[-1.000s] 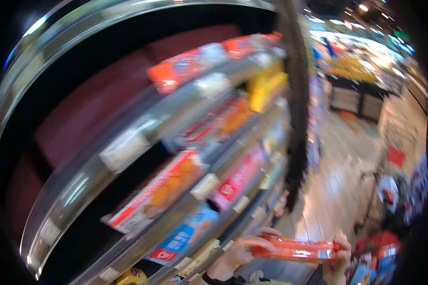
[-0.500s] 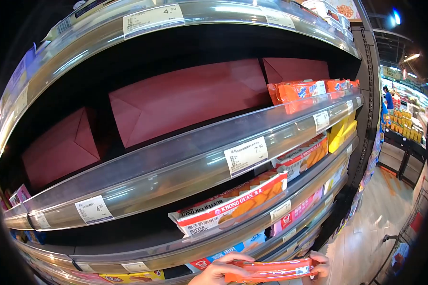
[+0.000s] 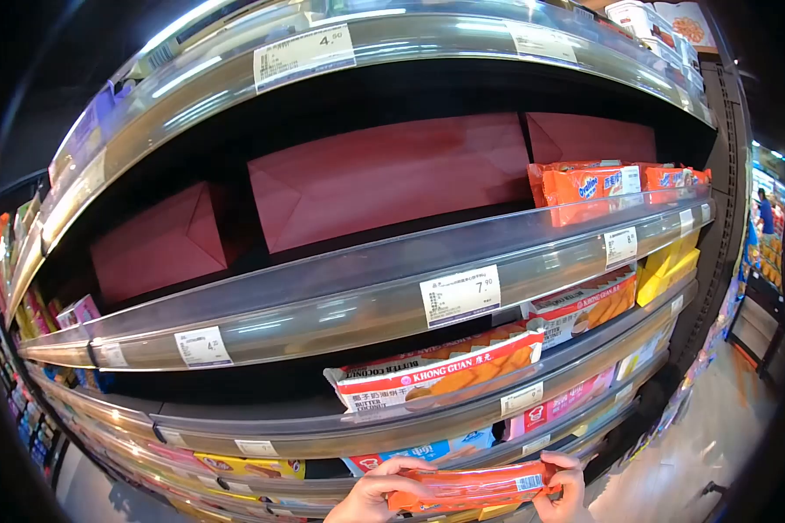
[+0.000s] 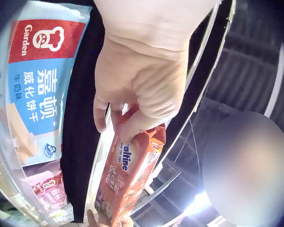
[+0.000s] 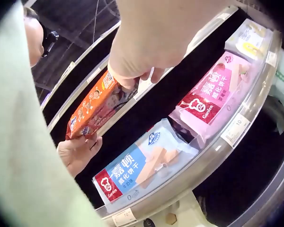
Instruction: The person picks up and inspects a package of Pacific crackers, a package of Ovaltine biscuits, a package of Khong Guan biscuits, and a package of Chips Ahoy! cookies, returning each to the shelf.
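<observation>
A long orange-red Ovaltine packet [image 3: 480, 488] lies level between both hands at the bottom of the head view. The left hand [image 3: 377, 490] grips its left end, thumb and fingers round it; the right hand [image 3: 564, 490] pinches its right end. In the left wrist view the left hand [image 4: 139, 80] holds the top end of the packet [image 4: 128, 175]. In the right wrist view the right hand [image 5: 146, 42] holds the upper end of the packet [image 5: 97, 105], and the left hand [image 5: 78, 155] is at the lower end.
Curved shelves with price tags [image 3: 460, 296] fill the head view. Similar orange packets [image 3: 589, 187] stand at upper right, Khong Guan biscuits [image 3: 445, 373] lower, dark red boxes [image 3: 392, 179] behind. Blue [image 5: 142, 165] and pink Garden wafers [image 5: 213, 97] lie near the hands. A walkway [image 3: 698, 444] runs at right.
The head view has swung from the blurred aisle toward the shelves, and more of their left side shows. Both hands keep hold of the packet, which sits further left in the picture.
</observation>
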A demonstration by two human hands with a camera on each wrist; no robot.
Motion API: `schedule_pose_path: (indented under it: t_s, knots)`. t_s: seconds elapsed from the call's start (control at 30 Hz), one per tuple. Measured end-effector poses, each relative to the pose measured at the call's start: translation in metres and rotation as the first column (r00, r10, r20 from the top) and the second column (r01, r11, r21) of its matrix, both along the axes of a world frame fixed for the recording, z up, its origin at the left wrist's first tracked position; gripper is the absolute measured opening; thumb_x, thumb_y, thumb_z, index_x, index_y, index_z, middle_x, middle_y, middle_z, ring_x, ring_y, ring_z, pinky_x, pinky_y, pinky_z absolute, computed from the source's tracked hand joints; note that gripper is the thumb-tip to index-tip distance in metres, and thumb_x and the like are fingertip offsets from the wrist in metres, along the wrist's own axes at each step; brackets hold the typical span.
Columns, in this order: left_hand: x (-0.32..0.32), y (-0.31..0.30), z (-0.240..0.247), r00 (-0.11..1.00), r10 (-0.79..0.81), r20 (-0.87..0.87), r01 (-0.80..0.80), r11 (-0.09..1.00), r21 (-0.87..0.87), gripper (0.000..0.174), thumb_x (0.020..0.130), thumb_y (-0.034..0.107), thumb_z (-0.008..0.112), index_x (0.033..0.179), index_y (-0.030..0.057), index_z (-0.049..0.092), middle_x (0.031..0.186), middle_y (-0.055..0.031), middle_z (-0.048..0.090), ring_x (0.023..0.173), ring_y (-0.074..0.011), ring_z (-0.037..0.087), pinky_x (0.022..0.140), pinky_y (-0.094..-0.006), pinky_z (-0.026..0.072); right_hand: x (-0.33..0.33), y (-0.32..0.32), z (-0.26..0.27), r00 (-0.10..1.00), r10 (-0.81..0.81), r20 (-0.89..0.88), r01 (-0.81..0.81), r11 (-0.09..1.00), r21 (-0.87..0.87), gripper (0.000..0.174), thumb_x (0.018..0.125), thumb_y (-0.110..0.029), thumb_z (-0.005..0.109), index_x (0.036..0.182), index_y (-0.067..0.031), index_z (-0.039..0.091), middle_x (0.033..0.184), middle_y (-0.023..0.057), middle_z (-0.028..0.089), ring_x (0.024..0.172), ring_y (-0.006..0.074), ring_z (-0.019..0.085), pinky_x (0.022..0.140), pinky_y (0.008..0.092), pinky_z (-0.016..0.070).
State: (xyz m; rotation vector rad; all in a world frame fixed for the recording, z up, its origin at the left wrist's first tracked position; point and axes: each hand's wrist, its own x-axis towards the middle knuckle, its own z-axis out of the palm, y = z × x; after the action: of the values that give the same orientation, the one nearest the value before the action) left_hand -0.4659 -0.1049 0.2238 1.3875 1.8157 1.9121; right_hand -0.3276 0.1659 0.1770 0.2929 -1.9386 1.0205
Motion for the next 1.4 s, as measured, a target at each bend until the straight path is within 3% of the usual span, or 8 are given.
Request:
schedule_pose_path:
  t_s: [0.17, 0.3, 0.63, 0.7, 0.9, 1.07, 1.17, 1.4]
  knots:
    - [0.021, 0.012, -0.008, 0.978, 0.112, -0.175, -0.1, 0.992, 0.075, 0.034, 0.081, 0.003, 0.073, 0.114, 0.0046, 0.066, 0.129, -0.0195, 0.052, 0.117, -0.0288, 0.054, 0.1, -0.0395, 0.0442, 0.007, 0.02, 0.011, 0.991, 0.12, 0.055, -0.12, 0.993, -0.008, 0.029, 0.074, 0.006, 0.058, 0.097, -0.0065, 0.044, 0.122, 0.0222, 0.054, 0.111, 0.036, 0.054, 0.095, 0.0424, 0.0449]
    - [0.048, 0.012, 0.0, 0.978, 0.191, -0.083, -0.195, 0.98, -0.048, 0.058, 0.06, 0.009, 0.088, 0.112, 0.0029, 0.063, 0.123, -0.0152, 0.055, 0.119, -0.0293, 0.051, 0.1, -0.04, 0.0396, 0.01, 0.037, 0.014, 0.955, 0.279, 0.097, -0.266, 0.955, -0.133, 0.033, 0.079, 0.003, 0.063, 0.105, -0.0057, 0.045, 0.123, 0.0218, 0.053, 0.111, 0.0336, 0.054, 0.096, 0.0413, 0.0443]
    - [0.086, 0.008, 0.053, 0.918, 0.393, 0.056, -0.39, 0.919, -0.06, 0.053, 0.074, 0.008, 0.081, 0.121, 0.0016, 0.058, 0.111, -0.0076, 0.063, 0.101, -0.0163, 0.061, 0.085, -0.033, 0.0518, -0.014, 0.044, 0.062, 0.835, 0.54, 0.109, -0.425, 0.757, -0.496, 0.063, 0.083, -0.006, 0.068, 0.136, -0.0025, 0.036, 0.116, 0.0097, 0.056, 0.107, 0.0165, 0.055, 0.092, 0.0318, 0.0439]
    - [0.086, -0.002, 0.072, 0.936, 0.342, 0.086, -0.334, 0.938, -0.095, 0.056, 0.079, 0.009, 0.077, 0.128, -0.0022, 0.052, 0.13, -0.0166, 0.053, 0.118, -0.0221, 0.054, 0.101, -0.0363, 0.0443, -0.012, 0.041, 0.099, 0.783, 0.603, 0.153, -0.461, 0.727, -0.509, 0.047, 0.082, -0.002, 0.069, 0.123, -0.0043, 0.046, 0.112, 0.0107, 0.057, 0.099, 0.0174, 0.058, 0.086, 0.0324, 0.0468]
    - [0.081, -0.016, 0.145, 0.827, 0.453, -0.331, -0.503, 0.861, -0.077, 0.066, 0.073, 0.026, 0.084, 0.127, 0.0046, 0.054, 0.118, -0.013, 0.063, 0.108, -0.0197, 0.061, 0.092, -0.0319, 0.0491, -0.017, 0.039, 0.185, 0.763, 0.614, 0.202, -0.56, 0.784, -0.266, 0.05, 0.084, -0.001, 0.067, 0.129, -0.0023, 0.044, 0.113, 0.0071, 0.058, 0.097, 0.01, 0.059, 0.083, 0.0261, 0.0486]
    - [0.058, -0.022, 0.209, 0.68, 0.515, -0.522, -0.563, 0.822, 0.078, 0.061, 0.07, 0.0, 0.08, 0.125, 0.0031, 0.055, 0.118, -0.0129, 0.063, 0.106, -0.0177, 0.062, 0.085, -0.0287, 0.0512, -0.043, 0.024, 0.251, 0.934, 0.35, -0.069, -0.332, 0.923, 0.192, 0.042, 0.078, 0.005, 0.066, 0.118, -0.0015, 0.055, 0.106, 0.0084, 0.059, 0.093, 0.0143, 0.06, 0.084, 0.0291, 0.0483]
    - [0.034, -0.015, 0.251, 0.318, 0.583, -0.747, -0.626, 0.721, 0.296, 0.054, 0.072, 0.0, 0.077, 0.122, 0.0068, 0.058, 0.115, -0.0086, 0.064, 0.1, -0.0156, 0.062, 0.083, -0.0293, 0.0493, -0.07, 0.022, 0.288, 0.914, 0.197, -0.355, -0.038, 0.912, 0.408, 0.042, 0.072, 0.007, 0.066, 0.112, -0.0022, 0.058, 0.1, 0.0089, 0.061, 0.095, 0.0202, 0.06, 0.086, 0.0322, 0.0459]
    - [-0.029, 0.01, 0.286, 0.549, 0.566, -0.615, -0.562, 0.795, 0.23, 0.047, 0.078, -0.002, 0.07, 0.122, 0.0049, 0.057, 0.108, -0.0043, 0.064, 0.089, -0.0064, 0.057, 0.076, -0.0226, 0.0465, -0.122, 0.03, 0.331, 0.926, 0.027, -0.377, 0.144, 0.897, 0.418, 0.032, 0.079, 0.002, 0.066, 0.11, -0.0057, 0.059, 0.094, 0.0073, 0.058, 0.083, 0.0159, 0.056, 0.077, 0.0296, 0.0459]
